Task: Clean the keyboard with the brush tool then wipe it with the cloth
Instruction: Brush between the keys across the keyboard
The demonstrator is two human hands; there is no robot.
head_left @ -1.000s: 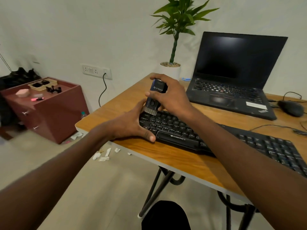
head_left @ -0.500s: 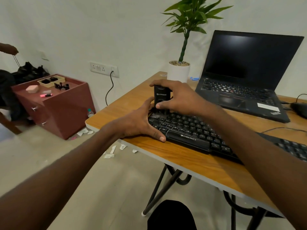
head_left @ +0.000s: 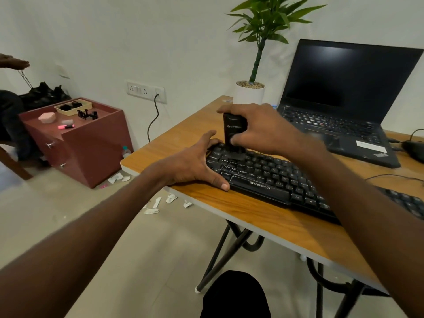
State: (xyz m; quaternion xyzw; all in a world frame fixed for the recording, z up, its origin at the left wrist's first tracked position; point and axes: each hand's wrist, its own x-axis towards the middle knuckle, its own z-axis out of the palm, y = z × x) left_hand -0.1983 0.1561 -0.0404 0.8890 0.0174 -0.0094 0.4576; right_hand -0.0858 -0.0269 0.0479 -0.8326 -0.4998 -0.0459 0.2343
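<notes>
At the wooden surface (head_left: 263, 216) corner: right hand (head_left: 259, 127) fingers grip black plastic brush tool (head_left: 232, 131), bristles probably on black keyboard (head_left: 270, 177); left hand (head_left: 192, 164) spread, bracing it. Risk I see: hard strokes slide keyboard off-edge.

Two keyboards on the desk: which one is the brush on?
The separate black Zebronics keyboard at the desk's near edge, not the laptop's built-in one. The right hand holds the brush tool upright on its top-left keys; the left hand steadies its end.

keyboard (head_left: 270, 177) on table (head_left: 252, 214), laptop (head_left: 339, 125) behind, plant (head_left: 251, 92) probably left
</notes>
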